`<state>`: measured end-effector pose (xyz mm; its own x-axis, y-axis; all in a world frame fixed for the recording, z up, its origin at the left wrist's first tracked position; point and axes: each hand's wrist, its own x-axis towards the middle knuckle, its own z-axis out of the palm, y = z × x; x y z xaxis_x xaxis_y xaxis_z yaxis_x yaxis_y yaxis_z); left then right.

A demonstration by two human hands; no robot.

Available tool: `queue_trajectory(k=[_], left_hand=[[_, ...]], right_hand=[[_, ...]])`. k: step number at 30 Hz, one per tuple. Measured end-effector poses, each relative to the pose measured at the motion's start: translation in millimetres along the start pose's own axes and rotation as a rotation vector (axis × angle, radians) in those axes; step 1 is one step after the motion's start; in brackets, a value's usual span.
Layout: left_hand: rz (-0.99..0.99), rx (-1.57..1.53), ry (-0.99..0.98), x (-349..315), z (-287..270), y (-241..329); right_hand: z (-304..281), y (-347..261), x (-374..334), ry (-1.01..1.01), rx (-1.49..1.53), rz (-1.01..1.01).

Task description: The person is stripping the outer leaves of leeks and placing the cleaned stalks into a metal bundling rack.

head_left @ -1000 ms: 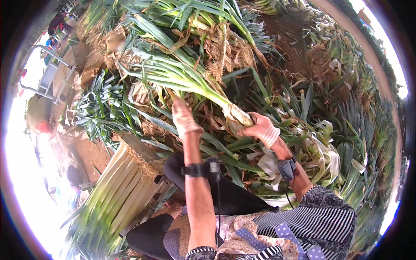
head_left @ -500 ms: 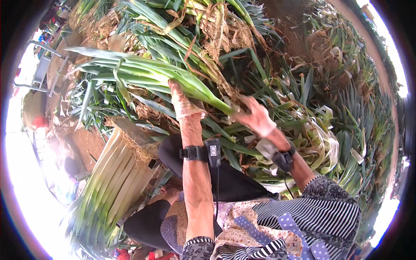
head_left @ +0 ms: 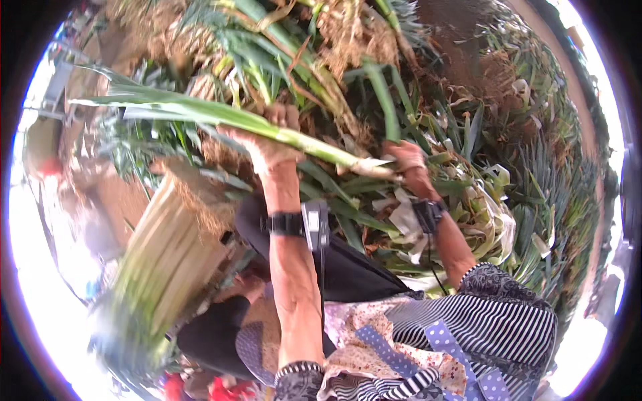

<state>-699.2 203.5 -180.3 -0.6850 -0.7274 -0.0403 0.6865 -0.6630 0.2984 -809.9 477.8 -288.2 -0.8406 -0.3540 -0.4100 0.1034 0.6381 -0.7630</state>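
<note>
My left hand (head_left: 271,144) grips a long leek (head_left: 221,117) around the middle of its stem, the green leaves fanning out to the left. My right hand (head_left: 408,160) holds the pale root end of the same leek, fingers closed on it. The leek lies almost level across the picture, above a heap of loose leeks and trimmed leaves (head_left: 348,73). Both wrists carry dark bands with small devices.
A stacked bundle of trimmed leeks (head_left: 170,250) lies at my lower left, roots toward the heap. Peeled leaf scraps (head_left: 481,214) pile up at the right. A dark cloth or bag (head_left: 348,267) rests over my lap.
The leek has been swung from pointing up-left to lying nearly level, and lifted clear of the heap. My right hand slid onto its root end.
</note>
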Motion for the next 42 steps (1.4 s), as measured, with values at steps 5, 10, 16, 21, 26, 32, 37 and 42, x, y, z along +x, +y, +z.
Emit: queue_trajectory(k=[5, 10, 16, 21, 26, 32, 37, 42], left_hand=[[-0.116, -0.134, -0.114, -9.8, 22.5, -8.6], [-0.043, 0.013, 0.009, -13.1, 20.7, -5.2], [-0.066, 0.054, 0.063, -21.7, 20.8, -9.8], [-0.118, 0.158, -0.012, -23.8, 18.0, -22.2], [-0.129, 0.213, 0.044, -21.9, 17.3, -20.7], [0.047, 0.242, 0.278, -19.8, 16.5, -22.5], [0.075, 0.314, 0.360, -12.7, 15.4, -7.5], [0.073, 0.132, 0.324, -6.9, 18.6, -4.5]], right_hand=[[-148.1, 181.2, -61.5, 0.407, -0.993, 0.052], [-236.2, 162.9, -96.4, 0.455, -0.644, 0.530], [-124.1, -70.0, -88.6, 0.413, -0.484, -0.120], [-26.5, -168.6, -84.8, 0.137, -0.378, -0.718], [33.5, -183.2, -52.5, 0.117, -0.508, -0.930], [43.5, -139.6, -95.1, 0.141, -1.127, -1.433], [11.2, 7.9, -110.0, -0.557, -0.715, -0.577], [-61.1, 99.6, -149.3, -0.428, -0.954, -0.207]])
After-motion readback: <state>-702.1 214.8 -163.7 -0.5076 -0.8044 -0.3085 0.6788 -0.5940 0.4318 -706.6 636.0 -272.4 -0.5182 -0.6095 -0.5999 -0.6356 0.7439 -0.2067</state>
